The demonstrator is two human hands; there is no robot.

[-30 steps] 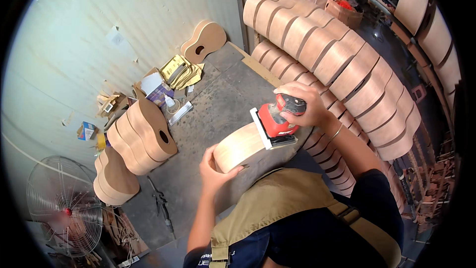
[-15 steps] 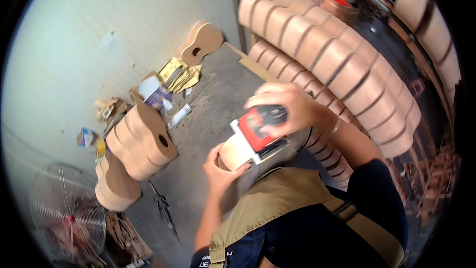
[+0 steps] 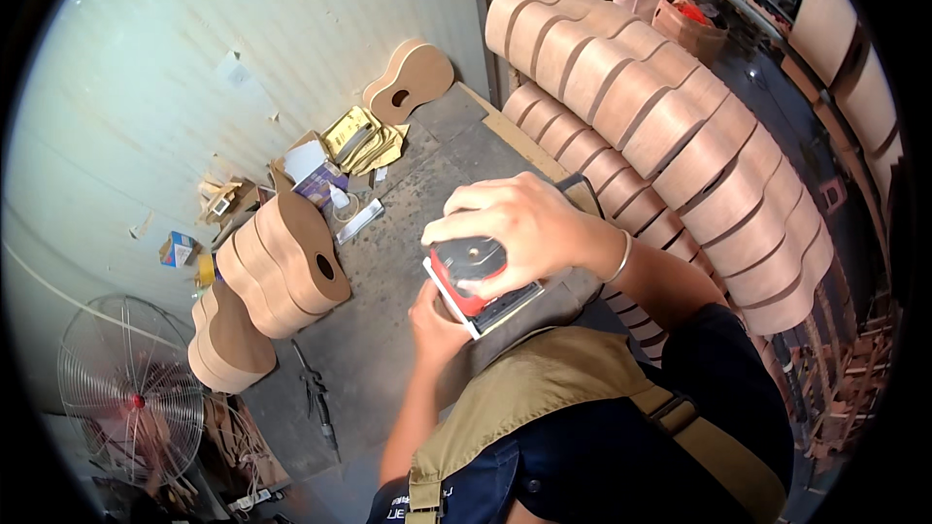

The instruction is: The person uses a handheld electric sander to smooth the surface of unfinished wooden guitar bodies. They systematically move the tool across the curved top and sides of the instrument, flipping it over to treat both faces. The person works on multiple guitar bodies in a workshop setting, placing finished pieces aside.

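Note:
My right hand (image 3: 524,223) is wrapped over the top of a red and black power sander (image 3: 471,267) with a pale pad edge. Close against the sander's left side is my left hand (image 3: 434,328), its fingers partly hidden. It grips a pale curved wooden piece that the sander now covers almost wholly. A grey surface (image 3: 573,286) shows under and to the right of the sander; what it belongs to I cannot make out. Both hands are just in front of my tan apron (image 3: 524,378).
Guitar bodies (image 3: 282,267) stand at left on the grey bench (image 3: 374,272), another (image 3: 413,81) leans at the back wall. Nearby lie yellow sandpaper sheets (image 3: 364,141), a white bar (image 3: 361,220) and an air blow gun (image 3: 318,403). Stacked guitar bodies (image 3: 670,136) line the right; a fan (image 3: 131,393) stands lower left.
My right hand has slid the sander left, toward my left hand, over the pale wood that showed before. My left hand keeps its grip. The view has shifted slightly.

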